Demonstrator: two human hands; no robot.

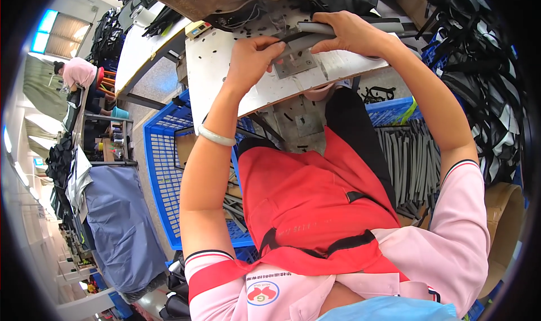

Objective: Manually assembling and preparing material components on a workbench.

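On the white worktable (217,90), a grey strip with a dark edge (305,41) spans the gap between my hands. My left hand (253,60) pinches its left end with thumb and fingers. Further right, my right hand (354,34) is closed round the strip, thumb below and fingers above. Beneath the strip, a square metal plate (293,68) is set into the tabletop. More grey strips (389,27) lie on the table beyond my right wrist. Part of the held strip is hidden by my right fingers.
A blue plastic basket (163,174) stands left of my legs. Bundled grey strips (408,157) fill another basket at my right. A bulky brown machine part (225,0) overhangs the table's far side. Black straps (479,67) pile up at right. Another person (81,73) sits far left.
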